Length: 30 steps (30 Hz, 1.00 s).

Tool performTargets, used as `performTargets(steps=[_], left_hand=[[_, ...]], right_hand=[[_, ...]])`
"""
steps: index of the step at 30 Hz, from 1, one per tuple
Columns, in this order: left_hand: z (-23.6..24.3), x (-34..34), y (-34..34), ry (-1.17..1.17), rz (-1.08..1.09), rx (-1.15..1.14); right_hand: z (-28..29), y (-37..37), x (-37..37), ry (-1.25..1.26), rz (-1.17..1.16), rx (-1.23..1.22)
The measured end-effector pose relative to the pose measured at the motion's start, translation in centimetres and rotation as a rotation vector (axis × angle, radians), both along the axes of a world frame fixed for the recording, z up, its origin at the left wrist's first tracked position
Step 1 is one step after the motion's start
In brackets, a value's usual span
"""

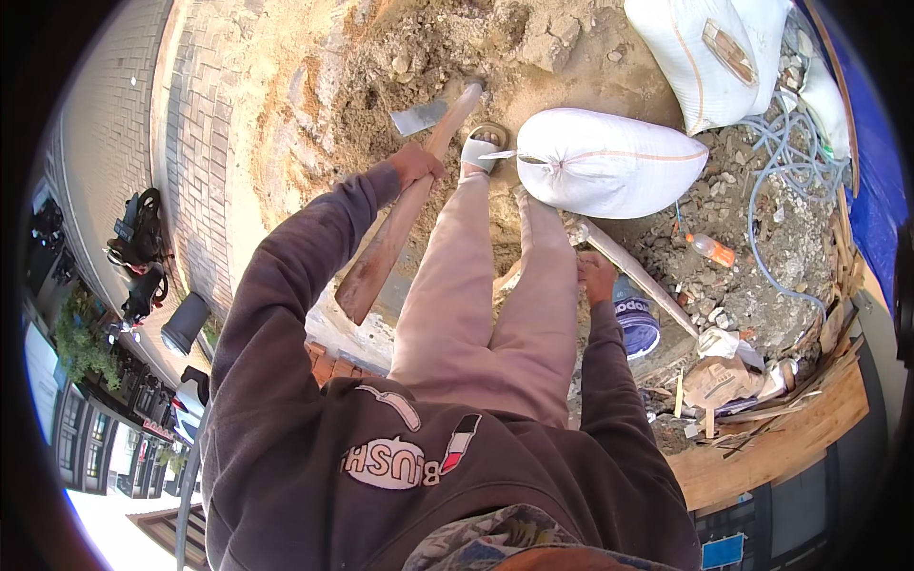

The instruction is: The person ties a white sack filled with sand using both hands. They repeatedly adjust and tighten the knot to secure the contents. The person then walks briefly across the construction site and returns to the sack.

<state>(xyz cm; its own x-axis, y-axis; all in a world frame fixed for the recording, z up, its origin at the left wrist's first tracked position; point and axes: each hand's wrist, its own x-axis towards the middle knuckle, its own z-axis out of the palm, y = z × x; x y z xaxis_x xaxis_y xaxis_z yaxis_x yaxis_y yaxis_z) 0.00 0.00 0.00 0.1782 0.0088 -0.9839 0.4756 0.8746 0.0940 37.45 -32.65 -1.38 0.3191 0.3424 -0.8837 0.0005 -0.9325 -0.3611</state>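
Note:
My left hand is wrapped round the wooden handle of a hoe. The handle slants from the soil down past my left leg, and its flat metal blade rests by the dirt. My right hand hangs beside my right leg with its fingers partly hidden; I see nothing clearly in it. Close by it, a second wooden handle leans diagonally, its upper end partly behind my leg. A full white sack, tied at its neck, lies just ahead of my right foot. My sandalled left foot stands on the sand.
Two more white sacks lie at the far right, near a coiled pale hose. An orange bottle, a blue-white bucket and rubble surround my right side. Wooden boards edge the heap. Parked motorbikes stand at left beyond paving.

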Motion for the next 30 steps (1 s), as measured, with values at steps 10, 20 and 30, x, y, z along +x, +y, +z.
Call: performTargets(steps=[10,20,30], left_hand=[[15.3,-6.6,0.9,-0.178,0.199,0.108],[10.1,-4.0,11.8,-0.228,0.197,0.161],[9.7,-2.2,20.9,-0.295,-0.005,0.252]], right_hand=[[3.1,-2.4,0.6,0.048,-0.179,-0.139],[4.9,-3.2,-0.9,0.04,-0.261,-0.087],[5.8,-6.5,-6.5,0.038,-0.42,-0.082]])
